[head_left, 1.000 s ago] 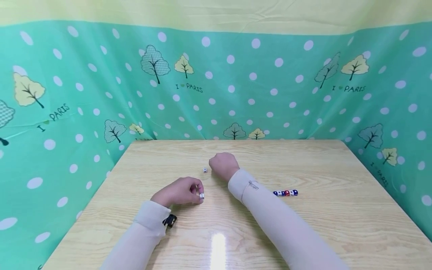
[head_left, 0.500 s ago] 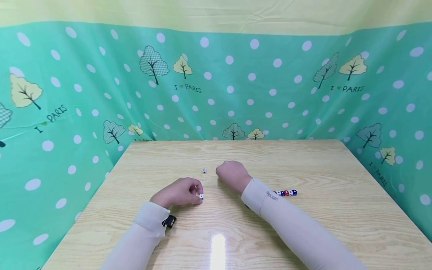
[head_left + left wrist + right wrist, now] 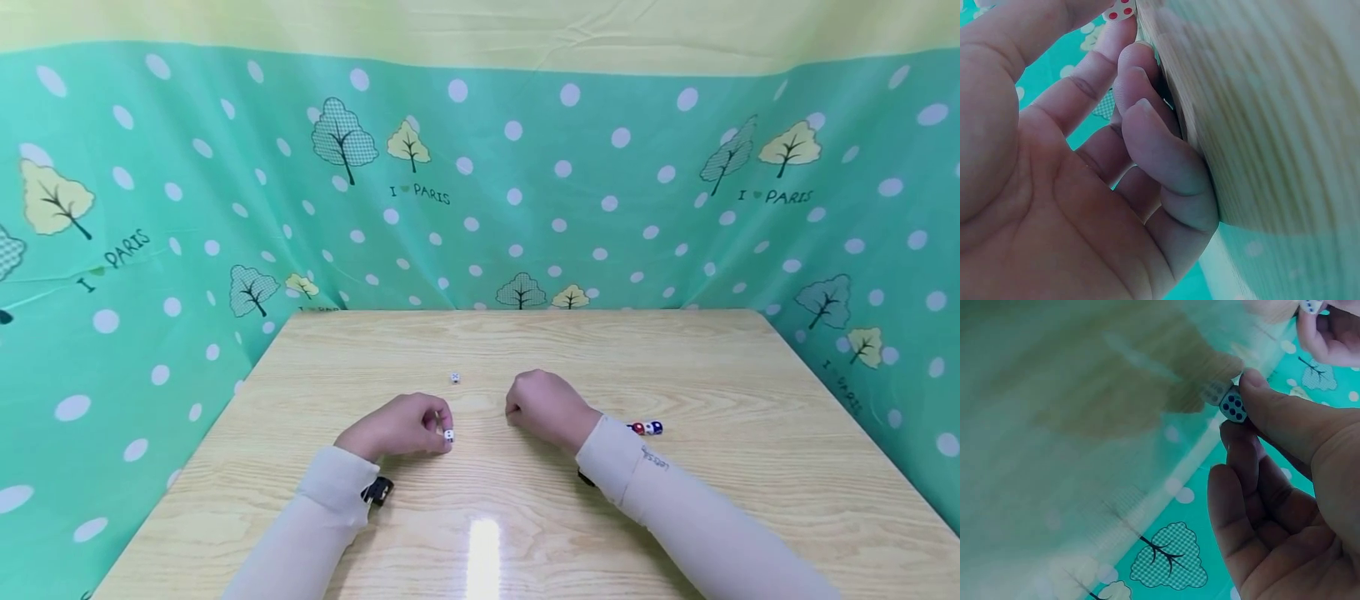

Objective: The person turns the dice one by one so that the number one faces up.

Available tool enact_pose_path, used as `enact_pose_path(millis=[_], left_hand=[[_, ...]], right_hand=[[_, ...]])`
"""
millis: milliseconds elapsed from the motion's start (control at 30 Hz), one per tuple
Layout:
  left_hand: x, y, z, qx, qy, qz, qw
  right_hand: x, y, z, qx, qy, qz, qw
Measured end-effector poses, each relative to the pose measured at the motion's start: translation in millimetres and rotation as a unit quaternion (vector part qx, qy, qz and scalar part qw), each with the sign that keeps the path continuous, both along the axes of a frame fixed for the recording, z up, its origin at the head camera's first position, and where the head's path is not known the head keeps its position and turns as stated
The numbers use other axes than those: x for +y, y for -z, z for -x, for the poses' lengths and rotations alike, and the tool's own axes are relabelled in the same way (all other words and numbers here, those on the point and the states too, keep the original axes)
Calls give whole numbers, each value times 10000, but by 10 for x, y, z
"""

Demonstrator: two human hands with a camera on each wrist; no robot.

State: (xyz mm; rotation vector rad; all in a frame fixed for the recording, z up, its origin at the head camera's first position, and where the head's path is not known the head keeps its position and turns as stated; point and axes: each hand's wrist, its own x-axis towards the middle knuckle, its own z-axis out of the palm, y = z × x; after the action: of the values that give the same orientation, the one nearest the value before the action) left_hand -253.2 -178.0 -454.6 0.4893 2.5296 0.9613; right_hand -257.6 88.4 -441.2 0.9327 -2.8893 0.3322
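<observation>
Right wrist view: dark-spotted die point(image 3: 1233, 407) pinched between tips of right fingers point(image 3: 1243, 456); left fingers point(image 3: 1079, 87) pinch red-dotted die point(image 3: 1120, 10)

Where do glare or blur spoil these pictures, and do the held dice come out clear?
Head view: a white glare streak on the near part of the table; left wrist: dim and greenish, table blurred, the red-dotted die cut off by the top edge; right wrist: table hazy with reflections, but the dark-dotted die fairly crisp.
</observation>
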Motion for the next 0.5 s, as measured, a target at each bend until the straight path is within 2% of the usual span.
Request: enact_pose_path(millis=[200, 367, 500], left_hand=[[19, -6, -4, -32, 27, -46, 10000], [15, -16, -4, 3, 61, -14, 10000], [11, -19, 1, 21, 53, 10, 10000]], right_hand=[[215, 15, -150, -623, -166, 364, 9973], [403, 17, -309, -1233, -186, 720, 9896], [523, 7, -431, -1436, -247, 845, 9857]])
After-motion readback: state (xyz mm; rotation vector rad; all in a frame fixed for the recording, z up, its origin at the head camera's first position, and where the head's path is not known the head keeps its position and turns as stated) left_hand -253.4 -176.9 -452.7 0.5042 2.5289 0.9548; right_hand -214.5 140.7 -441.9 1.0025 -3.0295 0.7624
